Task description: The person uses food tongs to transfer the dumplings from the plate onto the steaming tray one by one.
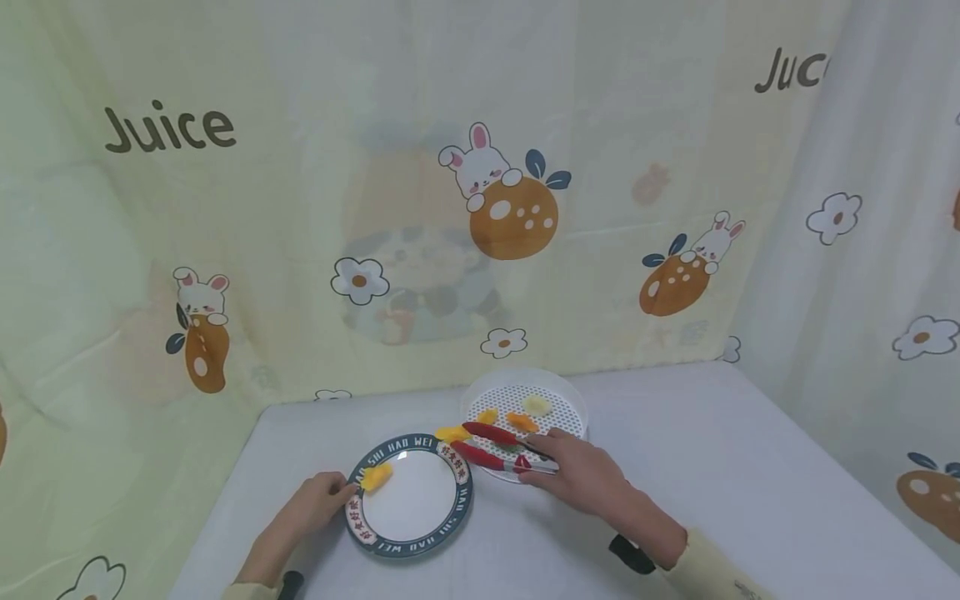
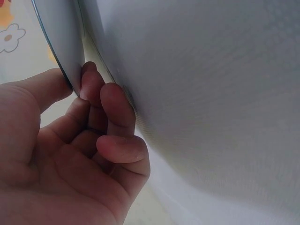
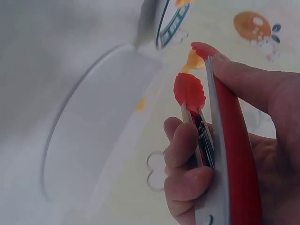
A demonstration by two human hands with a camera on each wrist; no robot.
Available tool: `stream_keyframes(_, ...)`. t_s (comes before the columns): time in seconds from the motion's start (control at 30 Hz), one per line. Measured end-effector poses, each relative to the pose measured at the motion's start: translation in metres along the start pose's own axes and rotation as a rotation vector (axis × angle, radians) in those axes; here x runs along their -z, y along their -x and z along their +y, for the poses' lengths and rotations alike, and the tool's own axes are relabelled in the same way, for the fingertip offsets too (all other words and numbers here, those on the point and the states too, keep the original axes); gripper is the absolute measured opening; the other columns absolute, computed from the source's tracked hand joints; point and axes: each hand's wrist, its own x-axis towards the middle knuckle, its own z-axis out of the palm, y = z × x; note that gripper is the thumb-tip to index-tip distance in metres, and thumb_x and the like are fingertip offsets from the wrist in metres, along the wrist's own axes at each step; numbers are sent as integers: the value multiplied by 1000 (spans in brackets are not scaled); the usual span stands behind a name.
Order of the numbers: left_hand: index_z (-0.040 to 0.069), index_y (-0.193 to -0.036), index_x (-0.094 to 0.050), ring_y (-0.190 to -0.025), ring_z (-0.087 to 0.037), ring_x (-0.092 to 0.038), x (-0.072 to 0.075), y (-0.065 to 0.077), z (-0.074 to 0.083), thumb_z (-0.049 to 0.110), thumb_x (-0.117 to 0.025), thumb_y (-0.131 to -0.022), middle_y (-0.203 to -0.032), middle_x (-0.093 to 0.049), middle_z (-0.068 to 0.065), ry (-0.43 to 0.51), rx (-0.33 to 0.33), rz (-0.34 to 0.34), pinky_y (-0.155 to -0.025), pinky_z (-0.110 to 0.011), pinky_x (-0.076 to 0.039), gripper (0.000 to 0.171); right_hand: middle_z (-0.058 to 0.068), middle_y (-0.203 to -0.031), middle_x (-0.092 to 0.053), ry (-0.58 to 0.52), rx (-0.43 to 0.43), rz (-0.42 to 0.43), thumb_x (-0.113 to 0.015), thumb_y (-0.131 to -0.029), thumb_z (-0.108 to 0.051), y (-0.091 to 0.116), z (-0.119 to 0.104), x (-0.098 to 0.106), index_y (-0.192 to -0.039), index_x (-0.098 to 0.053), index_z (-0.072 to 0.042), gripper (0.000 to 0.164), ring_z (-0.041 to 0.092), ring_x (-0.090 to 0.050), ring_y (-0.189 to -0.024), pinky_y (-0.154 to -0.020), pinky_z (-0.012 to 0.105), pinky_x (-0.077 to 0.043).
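Observation:
My left hand [image 1: 318, 500] holds the left rim of a white plate [image 1: 412, 508] with a dark blue lettered border. In the left wrist view, the thumb lies on one side of the plate's edge [image 2: 56, 54] and the fingers on the other. A yellow piece [image 1: 377, 477] rests on the plate's upper left. My right hand [image 1: 588, 479] grips tongs with red tips [image 1: 489, 432], reaching over the plate's upper right rim. Between those tips is another yellow piece [image 1: 452, 434], seen also in the right wrist view as a yellow-orange piece [image 3: 195, 61].
Behind the tongs stands a round white perforated basket [image 1: 525, 377]. Inside it lie a yellow piece [image 1: 487, 416], an orange piece [image 1: 522, 422] and a pale piece [image 1: 537, 406]. A white cloth covers the table [image 1: 675, 467]. Printed curtains [image 1: 420, 208] hang along its back and sides.

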Motion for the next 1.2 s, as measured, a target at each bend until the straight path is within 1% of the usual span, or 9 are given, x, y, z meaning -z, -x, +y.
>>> stream_keyframes(0.1,9,-84,-62,-72,-16,-52,0,0,0,28,-59,-101,-75,-58,-4,-2,1,-2,-64,-28,-45,25,8,-136,-61,6,-24,7,-75,-85,-52,-1,12,6,-138,-60,-24,62,25,-59,-114,-91,50,-53)
stream_keyframes(0.17,9,-84,-62,-71,-16,-52,0,0,1,28,-59,-101,-75,-58,-4,-1,3,-3,-64,-28,-45,25,9,-136,-62,7,-30,12,-75,-85,-51,-2,20,9,-139,-60,-21,63,26,-59,-114,-92,51,-52)
stream_keyframes(0.23,10,-83,-62,-71,-16,-52,0,0,1,28,-59,-100,-75,-58,-4,3,7,-4,-64,-28,-45,25,10,-134,-62,14,-35,16,-75,-85,-51,-3,28,12,-139,-60,-19,64,27,-59,-113,-90,50,-53)
stream_keyframes(0.33,10,-83,-62,-71,-16,-52,0,-1,0,28,-59,-100,-74,-58,-4,7,5,-8,-64,-28,-45,25,10,-128,-64,37,-52,18,-75,-85,-52,-5,39,14,-139,-60,-17,66,25,-59,-107,-84,47,-54)
stream_keyframes(0.43,10,-83,-62,-71,-16,-53,0,-2,-2,27,-59,-100,-74,-58,-3,10,3,-8,-64,-28,-45,25,11,-122,-65,69,-71,10,-76,-85,-49,-8,45,16,-138,-60,-14,66,24,-58,-99,-79,42,-54)
stream_keyframes(0.6,10,-82,-62,-70,-16,-53,-1,-3,-4,28,-59,-100,-74,-58,-3,11,4,-7,-63,-28,-46,26,10,-114,-66,99,-71,-3,-80,-83,-43,-13,45,21,-135,-61,-9,65,23,-57,-94,-76,38,-54)
stream_keyframes(0.77,10,-82,-62,-71,-16,-53,-1,-2,-4,28,-59,-100,-74,-59,-3,10,1,-6,-64,-28,-46,26,9,-108,-65,116,-82,-22,-81,-82,-42,-16,42,23,-133,-61,-8,64,22,-57,-93,-74,37,-53)
stream_keyframes(1.03,10,-83,-62,-71,-16,-53,0,-1,-1,28,-59,-100,-74,-59,-4,9,7,-12,-64,-28,-46,25,8,-104,-65,110,-100,-34,-81,-83,-42,-17,42,24,-133,-61,-7,64,22,-56,-90,-72,35,-52)
stream_keyframes(1.2,10,-83,-62,-71,-16,-53,1,-1,0,28,-59,-100,-74,-59,-4,10,12,-15,-64,-28,-46,25,8,-106,-63,92,-101,-11,-80,-82,-46,-18,38,22,-136,-59,-8,69,22,-56,-91,-72,36,-52)
